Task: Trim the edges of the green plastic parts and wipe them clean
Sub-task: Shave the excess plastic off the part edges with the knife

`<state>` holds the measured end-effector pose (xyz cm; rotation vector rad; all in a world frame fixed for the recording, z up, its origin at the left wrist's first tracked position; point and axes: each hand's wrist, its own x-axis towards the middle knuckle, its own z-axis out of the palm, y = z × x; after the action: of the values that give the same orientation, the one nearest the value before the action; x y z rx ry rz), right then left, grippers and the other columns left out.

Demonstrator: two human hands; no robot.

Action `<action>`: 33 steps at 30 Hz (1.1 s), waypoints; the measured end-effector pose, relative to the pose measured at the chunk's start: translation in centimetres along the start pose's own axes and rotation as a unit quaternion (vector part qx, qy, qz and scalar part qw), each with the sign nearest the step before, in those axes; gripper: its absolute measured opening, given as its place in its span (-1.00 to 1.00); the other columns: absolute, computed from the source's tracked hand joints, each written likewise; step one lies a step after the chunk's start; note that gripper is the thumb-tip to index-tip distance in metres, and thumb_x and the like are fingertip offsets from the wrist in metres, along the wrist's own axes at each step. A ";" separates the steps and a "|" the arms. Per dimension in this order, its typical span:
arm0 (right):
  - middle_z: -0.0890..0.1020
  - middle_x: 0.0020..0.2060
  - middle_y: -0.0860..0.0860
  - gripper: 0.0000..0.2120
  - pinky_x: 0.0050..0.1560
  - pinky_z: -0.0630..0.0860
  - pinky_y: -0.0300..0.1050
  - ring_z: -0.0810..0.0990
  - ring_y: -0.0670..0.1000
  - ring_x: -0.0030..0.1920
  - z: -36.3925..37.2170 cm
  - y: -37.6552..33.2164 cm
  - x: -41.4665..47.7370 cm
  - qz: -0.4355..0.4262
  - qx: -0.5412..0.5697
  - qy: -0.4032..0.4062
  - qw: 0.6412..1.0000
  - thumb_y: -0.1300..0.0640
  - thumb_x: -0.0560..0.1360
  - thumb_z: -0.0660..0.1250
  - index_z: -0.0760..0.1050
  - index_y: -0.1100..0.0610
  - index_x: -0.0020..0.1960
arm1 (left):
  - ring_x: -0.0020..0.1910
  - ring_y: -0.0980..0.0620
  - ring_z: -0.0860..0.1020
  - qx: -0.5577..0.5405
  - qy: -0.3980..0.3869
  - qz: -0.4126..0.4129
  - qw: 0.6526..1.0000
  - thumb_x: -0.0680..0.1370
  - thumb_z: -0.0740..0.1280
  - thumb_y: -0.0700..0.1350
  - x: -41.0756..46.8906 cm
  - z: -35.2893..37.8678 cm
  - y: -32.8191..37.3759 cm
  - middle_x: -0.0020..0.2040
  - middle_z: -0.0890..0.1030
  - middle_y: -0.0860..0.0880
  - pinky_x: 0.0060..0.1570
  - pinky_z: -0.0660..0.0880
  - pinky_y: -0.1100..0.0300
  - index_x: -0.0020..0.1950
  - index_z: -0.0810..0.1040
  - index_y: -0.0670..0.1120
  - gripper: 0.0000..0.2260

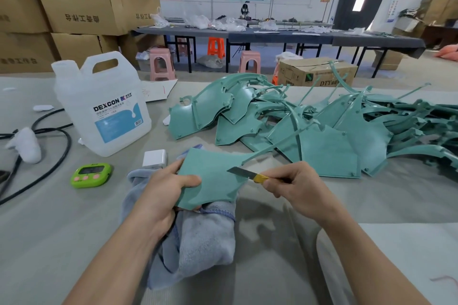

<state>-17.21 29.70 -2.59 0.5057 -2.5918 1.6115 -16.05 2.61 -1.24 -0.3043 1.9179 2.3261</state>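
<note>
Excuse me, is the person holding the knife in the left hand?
No, the right hand grips the knife, while the left hand holds the green part.

Head camera: looks forward-down, close over table (74, 218).

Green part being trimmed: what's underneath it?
A grey-blue cloth lies bunched below the green part, spilling toward the person. The left hand grips the part's edge; its fingers beneath are mostly hidden, as is whatever cloth the part covers.

Green plastic part (208, 178): matt, finely textured. Knife (244, 173): dull metal blade. Towel (198, 238): soft grey cloth. Jug (104, 104): translucent plastic.
</note>
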 end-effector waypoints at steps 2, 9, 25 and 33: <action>0.54 -0.47 -0.11 -0.77 -0.32 0.35 -0.33 0.42 -0.16 -0.41 -0.7 0.0 0.0 -0.006 0.002 -0.005 1.000 0.27 0.51 0.48 0.76 -0.07 -0.08 | -0.22 -0.15 0.69 0.003 -0.005 -0.004 1.000 0.49 0.34 -0.39 0.0 0.0 0.0 -0.01 0.73 -0.18 -0.44 0.55 0.10 0.18 0.66 0.06 -0.58; 0.57 -0.47 -0.09 -0.73 -0.35 0.33 -0.38 0.40 -0.20 -0.45 -1.0 -0.4 -0.1 0.001 -0.031 -0.014 0.999 0.27 0.52 0.48 0.76 -0.11 -0.11 | -0.25 -0.14 0.68 -0.002 -0.010 -0.020 1.000 0.47 0.33 -0.41 0.2 -0.2 -0.1 -0.02 0.73 -0.19 -0.48 0.53 0.11 0.18 0.66 0.01 -0.59; 0.53 -0.46 -0.13 -0.88 -0.43 0.31 -0.32 0.35 -0.18 -0.48 1.7 0.2 -0.3 -0.013 -0.040 0.104 0.994 0.14 0.54 0.44 0.71 -0.05 -0.10 | -0.40 -0.04 0.68 -0.084 0.065 -0.024 0.994 0.57 0.29 -0.35 0.5 0.1 -0.6 -0.26 0.72 -0.09 -0.51 0.55 0.16 0.08 0.61 -0.11 -0.80; 0.55 -0.43 -0.14 -0.93 -0.37 0.36 -0.32 0.39 -0.19 -0.44 1.9 -1.1 -0.7 -0.038 -0.030 0.048 0.998 0.11 0.54 0.47 0.73 -0.03 -0.04 | -0.47 -0.07 0.64 -0.131 0.082 -0.028 0.988 0.61 0.26 -0.34 0.2 0.4 -0.4 -0.36 0.69 -0.11 -0.54 0.56 0.19 0.01 0.56 -0.17 -0.88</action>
<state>-15.98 27.72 -2.68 0.5044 -2.5105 1.4919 -16.15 3.07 -1.58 -0.5828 1.6387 2.5897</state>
